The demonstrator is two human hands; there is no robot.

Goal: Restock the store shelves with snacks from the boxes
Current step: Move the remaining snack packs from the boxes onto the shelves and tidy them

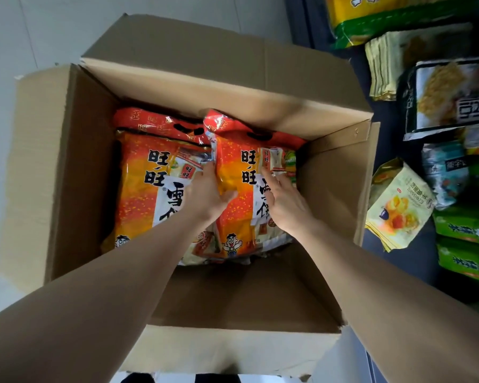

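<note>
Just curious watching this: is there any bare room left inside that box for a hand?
Yes. The cardboard box has bare floor between the orange snack bags and its near wall. The far half is crowded with bags, where the left hand and right hand work.

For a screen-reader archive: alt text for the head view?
Both hands reach into an open cardboard box: the left hand grips the right-hand orange rice cracker bag, the right hand rests on it. Another bag lies beside; snack shelves at right.
</note>
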